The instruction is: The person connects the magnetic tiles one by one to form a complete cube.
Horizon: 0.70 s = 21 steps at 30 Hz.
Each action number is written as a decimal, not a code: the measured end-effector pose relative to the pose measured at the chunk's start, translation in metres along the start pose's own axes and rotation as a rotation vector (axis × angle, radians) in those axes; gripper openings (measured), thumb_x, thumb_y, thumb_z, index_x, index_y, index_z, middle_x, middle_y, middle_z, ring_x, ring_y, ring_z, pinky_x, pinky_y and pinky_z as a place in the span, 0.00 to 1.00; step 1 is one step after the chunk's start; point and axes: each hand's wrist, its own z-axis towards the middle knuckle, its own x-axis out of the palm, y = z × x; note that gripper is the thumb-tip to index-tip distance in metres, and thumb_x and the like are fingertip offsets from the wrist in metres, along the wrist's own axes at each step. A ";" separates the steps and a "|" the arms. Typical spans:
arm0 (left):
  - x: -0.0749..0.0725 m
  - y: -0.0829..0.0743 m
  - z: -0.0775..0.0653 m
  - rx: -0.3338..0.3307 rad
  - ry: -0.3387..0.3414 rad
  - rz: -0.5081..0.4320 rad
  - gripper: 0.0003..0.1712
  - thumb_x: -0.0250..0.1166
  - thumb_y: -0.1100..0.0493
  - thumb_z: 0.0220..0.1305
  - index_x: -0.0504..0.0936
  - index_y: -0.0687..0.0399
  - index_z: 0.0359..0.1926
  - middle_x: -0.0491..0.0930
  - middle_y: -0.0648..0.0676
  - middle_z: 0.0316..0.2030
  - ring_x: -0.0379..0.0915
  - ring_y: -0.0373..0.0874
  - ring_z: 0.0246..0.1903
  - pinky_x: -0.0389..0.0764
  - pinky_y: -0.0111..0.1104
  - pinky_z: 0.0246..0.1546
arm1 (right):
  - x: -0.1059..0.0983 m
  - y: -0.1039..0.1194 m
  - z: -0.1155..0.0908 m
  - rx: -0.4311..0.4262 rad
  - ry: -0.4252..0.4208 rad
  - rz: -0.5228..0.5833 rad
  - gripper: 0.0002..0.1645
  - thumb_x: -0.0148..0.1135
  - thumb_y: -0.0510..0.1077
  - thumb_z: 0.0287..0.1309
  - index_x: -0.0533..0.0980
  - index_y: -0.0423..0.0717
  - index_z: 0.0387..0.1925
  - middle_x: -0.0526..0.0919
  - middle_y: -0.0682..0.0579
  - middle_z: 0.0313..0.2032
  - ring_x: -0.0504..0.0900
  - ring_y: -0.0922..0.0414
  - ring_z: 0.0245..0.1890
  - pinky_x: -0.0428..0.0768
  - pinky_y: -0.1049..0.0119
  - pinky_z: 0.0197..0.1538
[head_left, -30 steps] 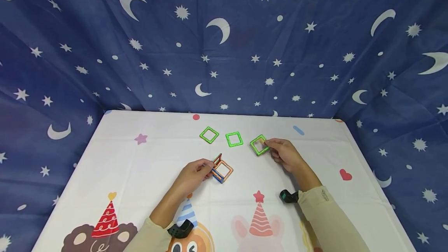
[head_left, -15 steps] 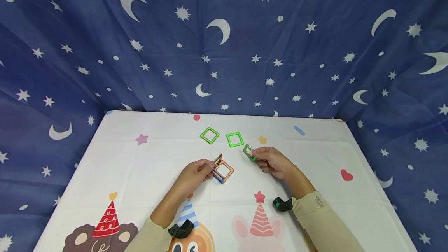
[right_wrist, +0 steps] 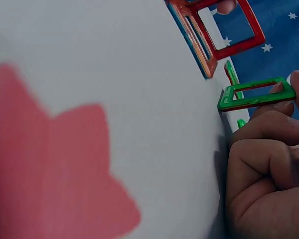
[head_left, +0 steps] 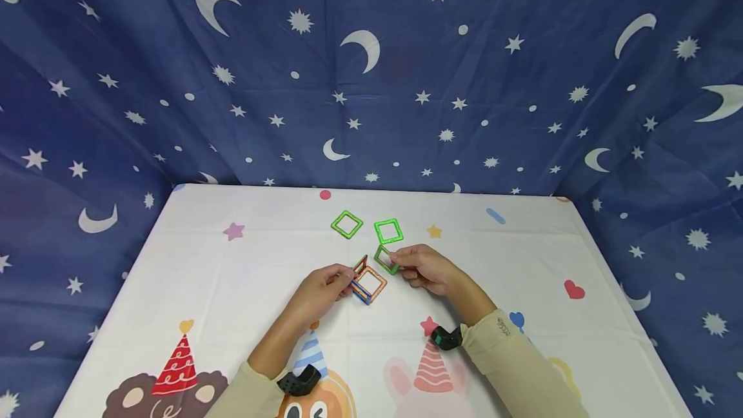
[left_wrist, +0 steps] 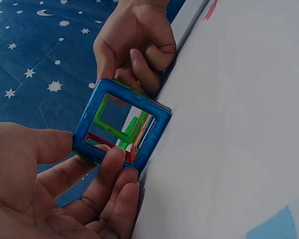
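Observation:
My left hand [head_left: 318,290] pinches a blue square magnetic tile [left_wrist: 134,101] between thumb and fingers. That tile stands upright along one edge of an orange square tile [head_left: 378,275] lying on the table. A red square tile [right_wrist: 239,47] also stands up from the orange one, meeting the blue at a corner, with left fingertips at it. Thumb and fingers of my right hand [head_left: 426,268] pinch a green square tile [right_wrist: 259,102], held tilted close beside the orange tile's far right side. The right hand's other fingers are curled in.
Two more green square tiles, a left one [head_left: 340,231] and a right one [head_left: 392,240], lie flat behind the hands. A white printed cloth [head_left: 261,263] covers the table. Beyond its back edge hangs a blue starry curtain [head_left: 400,140].
My right hand has lifted the green tile from the table's right part, tipped it up and carried it left and nearer, beside the orange tile. The left hand stays put.

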 end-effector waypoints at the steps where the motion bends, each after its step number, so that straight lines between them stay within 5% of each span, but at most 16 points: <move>1: 0.000 0.000 0.000 -0.002 0.000 0.000 0.14 0.60 0.53 0.76 0.86 0.56 0.50 0.85 0.55 0.34 0.82 0.43 0.39 0.84 0.37 0.47 | 0.001 0.001 0.001 0.005 -0.001 -0.004 0.12 0.58 0.45 0.74 0.79 0.41 0.34 0.63 0.57 0.18 0.58 0.64 0.16 0.55 0.72 0.18; 21: -0.002 0.000 0.000 -0.003 0.004 0.004 0.14 0.60 0.53 0.76 0.86 0.56 0.50 0.85 0.54 0.34 0.82 0.43 0.39 0.84 0.37 0.47 | 0.013 -0.002 0.003 -0.049 -0.021 -0.168 0.14 0.61 0.46 0.70 0.80 0.36 0.37 0.63 0.58 0.17 0.57 0.63 0.15 0.54 0.71 0.17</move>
